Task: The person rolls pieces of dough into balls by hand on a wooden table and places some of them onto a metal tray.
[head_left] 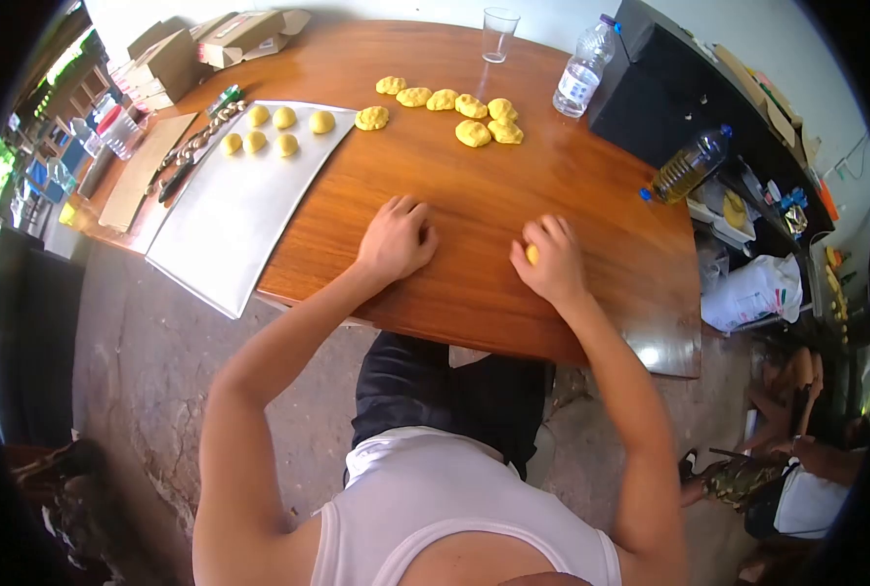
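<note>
Here, label by label, with the wooden table (474, 254) as the landmark:

Right hand (550, 262): cupped palm-down on the table near its front edge, fingers curled over a small yellow dough piece (531, 255); only a sliver of it shows under the thumb side, so the hand is closed loosely around it, not clenched.

Left hand (396, 239): flat-curled, knuckles up, on the table just left of the right hand; whether anything lies under it I cannot tell.

Rough lumps (459, 107): about eight uneven yellow pieces in a loose row at the far side of the table, well apart from both hands.

Tray (230, 225): a pale sheet overhanging the table's left front edge; six smooth round balls (271, 132) sit at its far end, most of its surface bare.

Progress: judging by this, six balls look finished, one piece is in hand, and roughly eight lumps remain unshaped, so it looks a bit under halfway.

Also on the table: a plastic cup (498, 34) and a water bottle (583, 70) at the far edge.
</note>
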{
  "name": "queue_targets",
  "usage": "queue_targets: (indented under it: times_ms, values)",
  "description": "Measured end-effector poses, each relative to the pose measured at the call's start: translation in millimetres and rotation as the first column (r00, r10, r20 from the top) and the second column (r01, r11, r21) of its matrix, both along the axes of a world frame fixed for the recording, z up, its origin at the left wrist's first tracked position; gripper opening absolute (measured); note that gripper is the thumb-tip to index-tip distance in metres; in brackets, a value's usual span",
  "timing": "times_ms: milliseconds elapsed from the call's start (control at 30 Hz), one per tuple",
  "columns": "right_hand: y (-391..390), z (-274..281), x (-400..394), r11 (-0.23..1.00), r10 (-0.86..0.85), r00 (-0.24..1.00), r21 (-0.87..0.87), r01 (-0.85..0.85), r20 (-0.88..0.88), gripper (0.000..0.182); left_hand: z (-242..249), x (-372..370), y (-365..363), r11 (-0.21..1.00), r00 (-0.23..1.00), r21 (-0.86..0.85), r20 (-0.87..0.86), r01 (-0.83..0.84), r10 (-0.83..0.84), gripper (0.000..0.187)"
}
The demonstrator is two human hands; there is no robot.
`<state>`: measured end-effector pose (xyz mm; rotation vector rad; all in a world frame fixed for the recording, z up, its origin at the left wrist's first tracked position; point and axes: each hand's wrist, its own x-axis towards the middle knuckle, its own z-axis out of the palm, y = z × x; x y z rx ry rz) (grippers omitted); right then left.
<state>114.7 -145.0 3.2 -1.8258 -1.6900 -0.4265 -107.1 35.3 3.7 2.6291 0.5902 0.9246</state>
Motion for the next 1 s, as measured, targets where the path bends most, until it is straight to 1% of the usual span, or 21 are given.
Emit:
queue_targets:
  times_ms: [33,67,100,133,167,233,300,333,400,433,500,567,600,667,700,767,800,833,900,967,1000]
  values:
    - [19.0,-5.8,-2.8,1.0,0.0,1.0,0.016,0.0,-0.03,0.017,-4.6,17.1,-3.2,0.999,0.999,0.038,0.041,-0.017,0.016,0.016]
    - [32.0,-8.4,-13.4,0.999,0.012,0.997,0.036,-0.009,-0.079,0.017,-8.3,30.4,-11.3,0.999,0.999,0.038,0.045,-0.011,0.01,0.016]
    - [42.2,-8.3,-27.2,0.998,0.025,0.991,0.057,-0.018,-0.131,0.017,-10.5,42.0,-18.9,1.0,0.998,0.004,0.049,-0.027,0.027,0.016]
    - [40.9,-9.3,-40.4,0.996,0.061,0.994,0.073,-0.055,-0.086,0.017,-13.3,46.9,-23.1,0.999,0.998,-0.033,0.051,-0.044,0.045,0.016]
    - [28.9,-4.4,-52.5,0.992,0.128,0.986,0.03,-0.125,-0.107,0.017,-12.8,39.3,-30.1,0.999,0.998,-0.036,0.044,-0.039,0.04,0.016]
    - [-5.8,-0.7,-66.0,0.976,0.218,0.97,0.039,-0.215,-0.103,0.018,-6.1,9.9,-49.4,0.99,0.994,0.099,0.028,0.101,-0.104,0.015]
    - [-42.8,0.9,-57.9,0.962,0.27,0.953,-0.007,-0.274,-0.136,0.018,-8.1,-25.4,-52.8,0.978,0.984,0.118,0.04,0.169,-0.175,0.017]
    - [-54.2,3.2,-46.1,0.962,0.27,0.954,-0.003,-0.273,-0.129,0.018,-2.1,-35.0,-42.1,0.978,0.983,0.124,0.045,0.17,-0.176,0.017]
    - [-70.1,8.1,-30.6,0.985,0.074,0.982,-0.143,-0.1,-0.174,0.018,6.0,-50.2,-30.5,0.994,0.997,0.078,-0.008,0.075,-0.075,0.016]
    - [-65.3,6.2,-24.4,0.984,0.072,0.981,-0.148,-0.099,-0.179,0.018,4.0,-44.0,-23.8,0.994,0.997,0.072,-0.013,0.077,-0.077,0.016]
    - [-39.2,9.1,-3.4,0.997,0.008,1.0,-0.071,-0.007,0.008,0.018,-3.3,-17.3,2.5,0.998,0.999,0.054,-0.037,-0.024,0.026,0.013]
    - [0.7,-5.5,2.2,1.0,-0.028,1.0,0.002,0.028,-0.01,0.019,-4.5,20.2,5.5,0.998,0.998,0.022,-0.031,0.058,-0.057,0.013]
    - [15.9,-5.2,-7.3,0.999,-0.032,0.999,0.001,0.032,-0.009,0.019,-6.5,37.5,-1.9,0.998,0.998,0.021,-0.03,0.062,-0.061,0.013]
    - [36.8,-6.3,-29.3,0.99,-0.132,0.988,0.034,0.135,-0.085,0.017,-5.4,58.1,-18.4,0.988,0.99,0.068,0.035,0.136,-0.138,0.014]
    - [30.2,-7.6,-35.4,0.99,-0.134,0.987,0.03,0.137,-0.093,0.017,-4.5,52.0,-24.1,0.988,0.99,0.064,0.028,0.138,-0.14,0.014]
    - [4.6,-9.6,-52.0,0.994,0.094,0.994,0.069,-0.09,-0.06,0.016,-1.0,32.4,-42.1,0.969,0.979,0.139,0.0,0.204,-0.206,0.014]
    - [-16.8,-6.1,-55.6,0.987,0.159,0.983,0.005,-0.16,-0.096,0.018,-0.8,13.9,-47.2,0.963,0.982,0.195,-0.019,0.187,-0.187,0.012]
    - [-36.3,-5.8,-52.9,0.986,0.166,0.982,0.006,-0.166,-0.094,0.018,0.8,-5.2,-49.2,0.964,0.983,0.197,-0.017,0.181,-0.181,0.012]
    - [-64.7,-3.4,-33.8,0.964,0.206,0.955,-0.121,-0.235,-0.213,0.022,6.1,-34.9,-42.4,0.987,0.984,0.023,-0.084,0.158,-0.156,0.015]
    - [-70.8,-1.5,-5.6,0.946,0.06,0.979,-0.303,-0.118,-0.194,0.026,10.2,-43.8,-22.7,0.994,0.977,-0.106,-0.213,-0.003,-0.02,0.024]
    - [-73.3,-6.7,-4.7,0.945,0.061,0.979,-0.305,-0.12,-0.197,0.026,8.4,-45.7,-24.2,0.994,0.976,-0.108,-0.216,-0.004,-0.019,0.024]
